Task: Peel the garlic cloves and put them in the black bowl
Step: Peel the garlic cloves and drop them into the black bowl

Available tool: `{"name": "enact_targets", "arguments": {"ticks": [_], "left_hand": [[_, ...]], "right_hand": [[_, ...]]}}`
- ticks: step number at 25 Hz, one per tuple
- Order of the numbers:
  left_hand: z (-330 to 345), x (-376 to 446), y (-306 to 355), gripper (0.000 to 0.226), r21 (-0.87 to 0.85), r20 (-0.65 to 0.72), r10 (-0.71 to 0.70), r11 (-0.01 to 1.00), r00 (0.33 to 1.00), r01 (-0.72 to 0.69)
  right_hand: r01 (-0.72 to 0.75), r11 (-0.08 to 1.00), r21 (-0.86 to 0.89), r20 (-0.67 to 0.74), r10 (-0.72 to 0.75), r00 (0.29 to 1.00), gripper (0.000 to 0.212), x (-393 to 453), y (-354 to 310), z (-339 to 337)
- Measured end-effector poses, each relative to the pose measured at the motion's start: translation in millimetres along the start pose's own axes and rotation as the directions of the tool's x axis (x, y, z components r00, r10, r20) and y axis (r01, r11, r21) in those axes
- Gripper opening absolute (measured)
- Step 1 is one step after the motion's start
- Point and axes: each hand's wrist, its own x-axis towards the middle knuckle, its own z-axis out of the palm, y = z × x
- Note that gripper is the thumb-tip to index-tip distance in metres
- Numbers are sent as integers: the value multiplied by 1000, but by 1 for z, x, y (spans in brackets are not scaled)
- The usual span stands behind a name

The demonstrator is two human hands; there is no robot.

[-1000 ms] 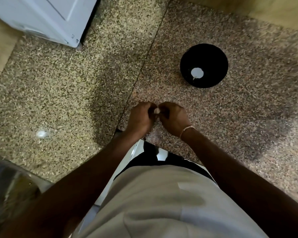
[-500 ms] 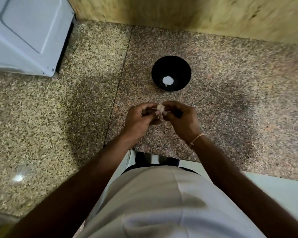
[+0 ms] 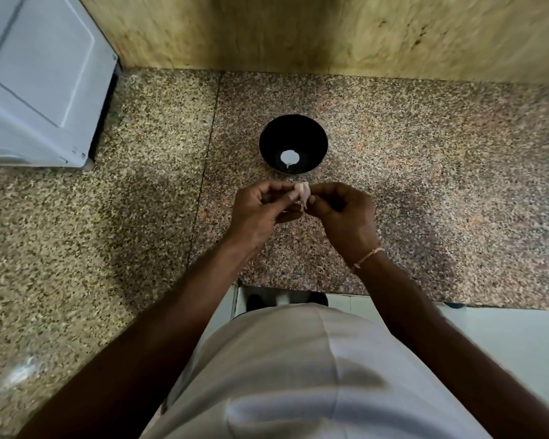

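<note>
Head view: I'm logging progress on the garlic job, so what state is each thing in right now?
Clove: pinched between both hands above the counter, skin partly loose and hanging.
Left hand: fingers curled, pinching the clove.
Right hand: fingers curled, pinching the clove.
Bowl: upright on the counter, one pale piece inside.
Counter: bears the bowl.

Pale garlic clove (image 3: 302, 192), seemingly half-peeled, near black bowl (image 3: 293, 144).
</note>
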Motion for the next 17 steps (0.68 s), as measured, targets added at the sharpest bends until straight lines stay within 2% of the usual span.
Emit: {"name": "enact_targets", "arguments": {"ticks": [3,9,12,17], "left_hand": [[-1,-1,4,24,-11,-5,23,1000,1000,-23],[-3,-1,3,24,2,-2,106,994,994,-106],[-3,0,2,27,-4,-22,112,994,993,-112],[-5,0,3,22,-31,-3,98,995,995,-98]], "right_hand": [[65,997,-42,11,-64,998,21,-1,-7,0],[104,995,-4,-3,-104,995,17,-1,-9,0],[163,986,-41,12,-162,987,17,0,-11,3],[159,984,-79,-6,-160,987,16,2,-8,4]]}}
